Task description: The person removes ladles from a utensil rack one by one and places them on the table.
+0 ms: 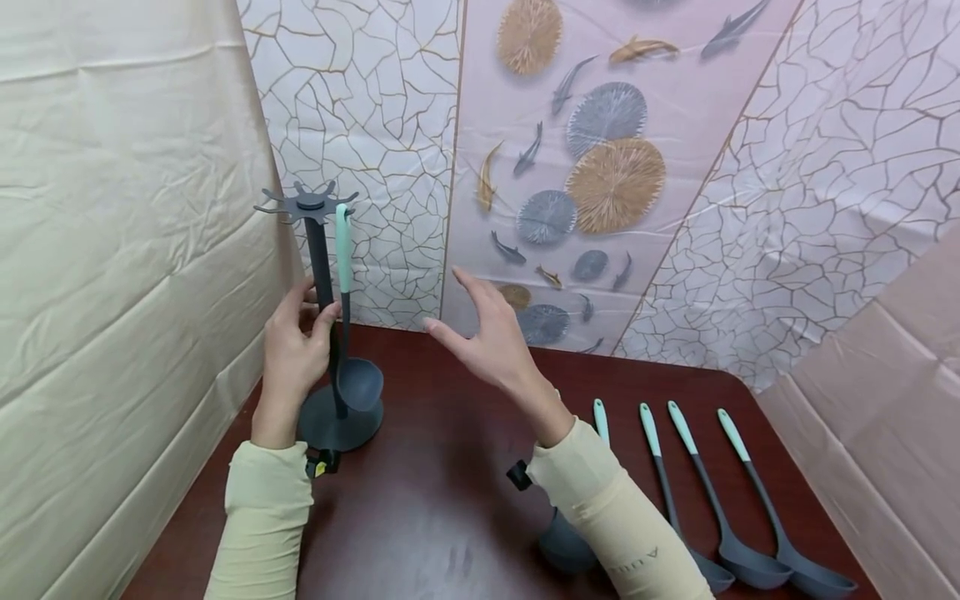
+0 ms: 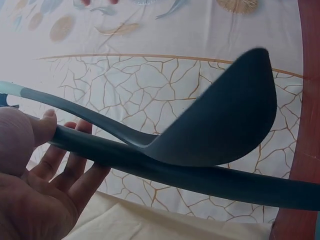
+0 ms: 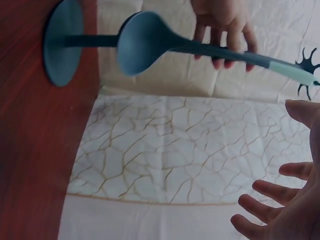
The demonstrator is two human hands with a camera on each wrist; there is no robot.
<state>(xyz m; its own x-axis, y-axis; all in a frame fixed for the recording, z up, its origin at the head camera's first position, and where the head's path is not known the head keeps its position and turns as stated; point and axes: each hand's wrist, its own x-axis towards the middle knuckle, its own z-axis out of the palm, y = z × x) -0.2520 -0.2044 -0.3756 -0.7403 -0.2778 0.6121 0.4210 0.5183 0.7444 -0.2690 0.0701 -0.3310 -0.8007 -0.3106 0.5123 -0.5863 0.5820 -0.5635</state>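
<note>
A dark grey utensil stand (image 1: 319, 258) with a round base and a crown of hooks stands upright at the table's left. From one hook hangs a ladle (image 1: 362, 385) with a mint-green handle, its bowl low beside the pole. My left hand (image 1: 294, 354) holds the pole about midway up, thumb on one side and fingers on the other; the left wrist view shows the ladle bowl (image 2: 220, 120) close against the pole. Clear of the stand, my right hand (image 1: 495, 340) is in the air with its fingers spread and touches nothing.
Several more ladles lie at the right of the dark red table (image 1: 420, 517), among them a ladle (image 1: 750, 560) with its handle pointing away. My right forearm partly covers another ladle (image 1: 566, 543). Patterned cloth (image 1: 390, 125) hangs behind the table and plain cloth (image 1: 135, 250) at left.
</note>
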